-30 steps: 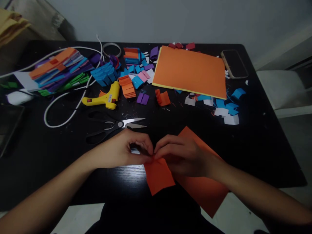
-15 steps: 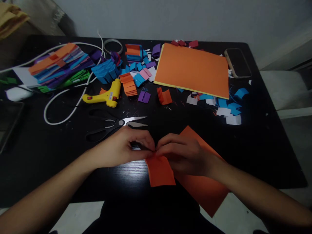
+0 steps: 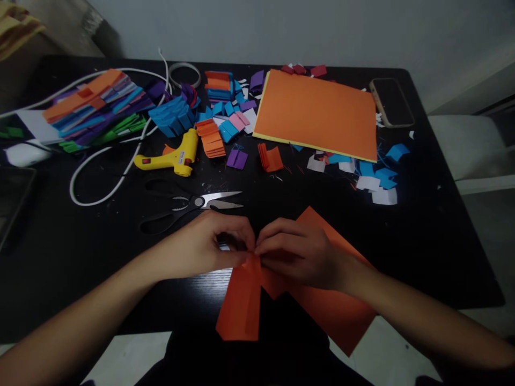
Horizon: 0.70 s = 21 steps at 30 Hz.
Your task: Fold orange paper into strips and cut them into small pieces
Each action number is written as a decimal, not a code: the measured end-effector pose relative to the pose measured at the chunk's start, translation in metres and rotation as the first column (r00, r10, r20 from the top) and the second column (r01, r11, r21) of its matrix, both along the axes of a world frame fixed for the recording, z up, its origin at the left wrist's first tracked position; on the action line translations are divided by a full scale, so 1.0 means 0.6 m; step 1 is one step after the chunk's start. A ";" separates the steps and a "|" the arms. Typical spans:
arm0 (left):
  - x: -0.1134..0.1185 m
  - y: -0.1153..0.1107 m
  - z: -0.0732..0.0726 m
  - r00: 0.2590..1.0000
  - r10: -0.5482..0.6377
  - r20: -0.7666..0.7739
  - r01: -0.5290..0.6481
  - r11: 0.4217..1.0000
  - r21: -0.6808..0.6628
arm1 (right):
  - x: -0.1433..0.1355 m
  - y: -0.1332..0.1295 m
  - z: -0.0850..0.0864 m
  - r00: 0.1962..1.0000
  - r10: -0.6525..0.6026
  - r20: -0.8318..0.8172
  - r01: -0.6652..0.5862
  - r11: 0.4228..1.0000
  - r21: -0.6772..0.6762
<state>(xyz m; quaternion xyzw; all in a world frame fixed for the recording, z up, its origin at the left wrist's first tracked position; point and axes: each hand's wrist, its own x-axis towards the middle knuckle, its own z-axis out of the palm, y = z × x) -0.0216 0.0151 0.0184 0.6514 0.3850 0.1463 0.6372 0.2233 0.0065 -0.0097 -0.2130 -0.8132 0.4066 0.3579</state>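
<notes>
Both hands meet over the near part of the black table, pinching an orange paper strip (image 3: 240,308) at its upper end. My left hand (image 3: 209,241) holds it between thumb and fingers from the left. From the right, my right hand (image 3: 300,252) grips the same paper with its fingertips, its thumb mostly hidden. The strip hangs down toward the table's front edge, and a second orange flap shows beneath the right hand. Under my right wrist lies a larger orange sheet (image 3: 333,319). Black-handled scissors (image 3: 197,202) rest with blades apart just beyond my left hand.
A yellow glue gun (image 3: 181,158) and a white cable (image 3: 74,185) lie at the left. Stacks of folded strips (image 3: 96,107) sit behind them. An orange sheet stack (image 3: 317,115) lies at the back, with a phone (image 3: 391,102) to its right and paper scraps (image 3: 384,195) nearer.
The orange strip has swung down and left, now hanging longer and narrower, with another flap showing at right. Both hands keep their pinch in nearly the same place.
</notes>
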 end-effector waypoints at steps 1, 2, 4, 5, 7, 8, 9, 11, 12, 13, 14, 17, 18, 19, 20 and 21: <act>-0.001 0.001 0.000 1.000 -0.008 -0.002 0.008 1.000 0.010 | 0.000 0.000 -0.001 1.000 -0.002 -0.003 0.002 1.000 -0.007; -0.002 0.002 -0.001 1.000 -0.018 -0.001 0.018 1.000 0.023 | -0.001 -0.001 -0.001 1.000 -0.008 -0.007 0.008 1.000 -0.015; -0.005 0.004 0.001 0.999 -0.032 0.008 0.031 0.998 0.054 | -0.001 -0.001 -0.002 0.999 -0.030 -0.014 0.030 0.999 -0.033; -0.006 0.005 0.002 0.999 -0.033 0.014 0.032 0.997 0.067 | -0.002 -0.001 -0.002 0.999 -0.042 -0.017 0.041 0.998 -0.043; -0.008 0.005 0.003 1.000 -0.025 0.018 0.023 0.996 0.087 | -0.002 -0.001 -0.001 0.998 -0.060 -0.024 0.058 0.996 -0.062; -0.009 0.006 0.004 1.000 -0.020 0.016 0.019 0.995 0.100 | -0.003 0.000 -0.001 0.997 -0.064 -0.030 0.062 0.996 -0.071; -0.009 0.006 0.004 1.000 -0.019 0.012 0.017 0.993 0.117 | -0.003 0.000 0.000 0.997 -0.067 -0.035 0.064 0.995 -0.080; -0.009 0.007 0.003 1.000 -0.021 0.005 0.020 0.986 0.165 | -0.004 0.001 0.000 0.996 -0.070 -0.051 0.065 0.994 -0.093; -0.009 0.007 0.002 1.000 -0.024 0.001 0.023 0.981 0.190 | -0.004 0.002 0.001 0.996 -0.073 -0.057 0.067 0.993 -0.098; -0.009 0.008 0.001 1.000 -0.024 -0.003 0.024 0.977 0.212 | -0.003 0.002 0.001 0.996 -0.074 -0.058 0.067 0.992 -0.104; -0.009 0.008 0.000 1.000 -0.021 -0.008 0.022 0.973 0.230 | -0.003 0.003 0.001 0.996 -0.074 -0.057 0.068 0.992 -0.110; -0.009 0.007 -0.001 1.000 -0.005 -0.013 0.009 0.967 0.255 | -0.001 0.003 0.000 0.995 -0.077 -0.060 0.069 0.990 -0.125; -0.009 0.007 -0.002 1.000 -0.002 -0.011 0.005 0.968 0.251 | -0.001 0.002 -0.001 0.995 -0.074 -0.064 0.066 0.990 -0.125; -0.009 0.006 -0.002 1.000 0.002 -0.009 0.001 0.970 0.242 | 0.000 0.002 -0.001 0.995 -0.071 -0.066 0.063 0.990 -0.124; -0.009 0.005 -0.002 1.000 0.005 -0.007 -0.004 0.973 0.232 | 0.000 0.002 -0.002 0.995 -0.068 -0.070 0.059 0.991 -0.120; -0.008 0.005 -0.002 1.000 0.009 -0.006 -0.008 0.975 0.222 | 0.001 0.002 -0.002 0.996 -0.061 -0.070 0.053 0.992 -0.116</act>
